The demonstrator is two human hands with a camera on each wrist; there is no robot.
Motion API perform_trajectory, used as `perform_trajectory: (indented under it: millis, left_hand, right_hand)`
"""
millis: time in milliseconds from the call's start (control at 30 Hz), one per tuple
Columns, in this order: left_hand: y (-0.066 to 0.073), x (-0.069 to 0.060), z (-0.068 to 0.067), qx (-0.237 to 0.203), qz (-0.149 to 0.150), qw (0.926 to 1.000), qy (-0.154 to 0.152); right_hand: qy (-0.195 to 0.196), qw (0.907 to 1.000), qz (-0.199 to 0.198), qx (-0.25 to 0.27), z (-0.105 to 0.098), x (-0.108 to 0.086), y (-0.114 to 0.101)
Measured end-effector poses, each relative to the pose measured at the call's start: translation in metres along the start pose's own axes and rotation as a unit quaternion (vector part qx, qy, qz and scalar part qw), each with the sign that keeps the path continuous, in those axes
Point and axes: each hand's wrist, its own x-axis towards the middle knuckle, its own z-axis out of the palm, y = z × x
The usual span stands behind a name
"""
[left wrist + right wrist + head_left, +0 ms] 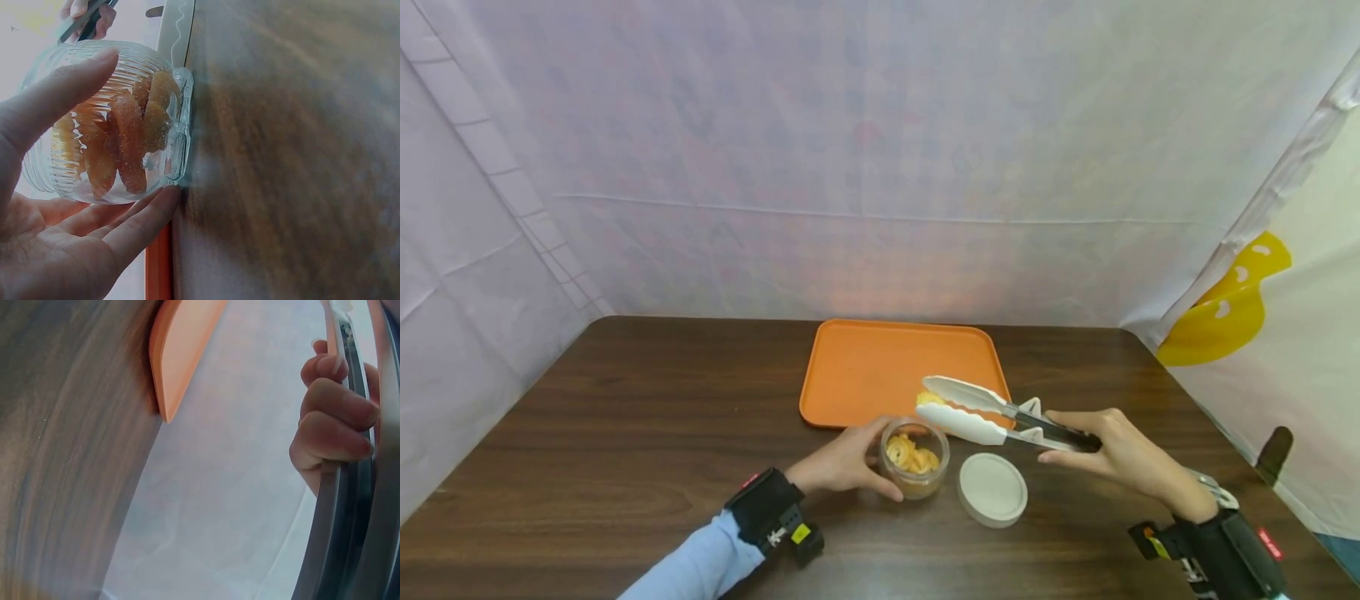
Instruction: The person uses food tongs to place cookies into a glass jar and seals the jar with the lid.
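Note:
A glass jar [931, 486] stands upright on the table, with several golden round pieces that look like cookies [912, 455] inside. My left hand [848, 461] holds the jar from its left side, thumb in front and fingers behind; the left wrist view shows the thumb [75, 81] against the glass. My right hand [1116, 454] grips the handles of white-headed kitchen tongs [966, 425]. Between the tong tips, just above and right of the jar, is a yellow piece [928, 399], partly hidden. In the right wrist view, fingers [337, 403] curl round the dark handle.
A white round lid [992, 490] lies on the table right of the jar. Behind them sits an orange tray [880, 367], its near edge close to the jar and under the tongs. Pale cloth [865, 167] hangs behind the brown wooden table [700, 417].

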Motion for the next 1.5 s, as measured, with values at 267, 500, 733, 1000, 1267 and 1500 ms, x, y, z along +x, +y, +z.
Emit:
perform_trajectory:
  millis: [267, 500, 733, 1000, 1267, 1500]
  left_hand:
    - [-0.004, 0.002, 0.0, -0.006, 0.014, 0.9998, -0.009]
    - [-0.005, 0.002, -0.001, 0.002, 0.014, 0.9999, -0.01]
    - [-0.005, 0.002, 0.0, 0.0, 0.019, 0.9998, -0.011]
    - [-0.003, 0.001, 0.001, 0.006, 0.014, 0.9998, -0.009]
    - [-0.001, 0.0, 0.001, 0.003, 0.006, 1.0, -0.002]
    - [0.001, 0.0, 0.002, -0.003, 0.003, 1.0, 0.001]
  right_hand:
    - [-0.013, 0.9993, -0.031, 0.019, 0.005, -0.003, 0.001]
    - [-0.034, 0.9976, -0.047, 0.037, 0.008, -0.004, 0.001]
    - [-0.039, 0.9957, -0.068, 0.051, 0.011, -0.004, 0.001]
    - [-0.056, 0.9953, -0.056, 0.055, 0.01, -0.006, 0.001]
    - [-0.051, 0.9953, -0.049, 0.066, 0.012, -0.007, 0.0]
    - [-0.042, 0.9962, -0.035, 0.068, 0.013, -0.008, -0.001]
